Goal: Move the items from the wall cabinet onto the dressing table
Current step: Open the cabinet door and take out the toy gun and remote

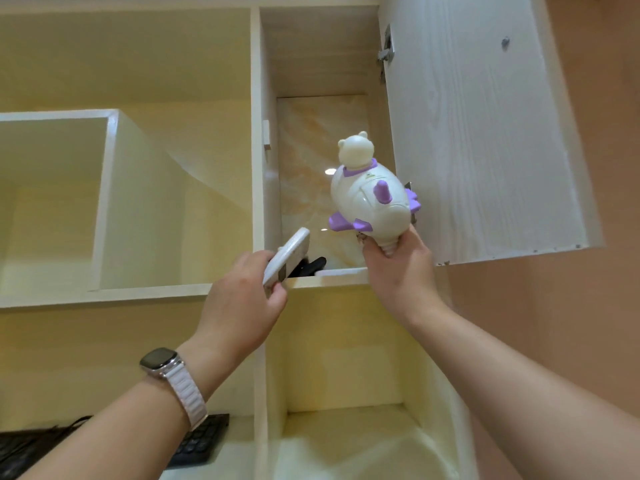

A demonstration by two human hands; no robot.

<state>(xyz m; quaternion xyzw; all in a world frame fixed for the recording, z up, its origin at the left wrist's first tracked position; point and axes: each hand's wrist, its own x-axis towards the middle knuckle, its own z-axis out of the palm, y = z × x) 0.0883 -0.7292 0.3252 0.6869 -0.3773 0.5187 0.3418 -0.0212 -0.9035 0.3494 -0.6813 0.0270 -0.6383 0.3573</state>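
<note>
The wall cabinet (320, 50) stands open above me, its white door (485, 126) swung out to the right. My right hand (401, 268) grips the threaded neck of a cream bear-shaped bottle with purple fins (367, 195), held tilted in front of the cabinet opening. My left hand (242, 303), a watch on its wrist, holds a flat white remote-like device (287, 254) at the cabinet's lower left edge. On the cabinet shelf (332, 280) behind lie a black object (311, 265) and a flat white item (343, 271), both partly hidden.
Open cream shelves (104, 202) extend to the left, and another niche (346, 375) sits below the cabinet. A black keyboard (201, 441) lies on the surface at the bottom left. An orange-brown wall (588, 306) fills the right side.
</note>
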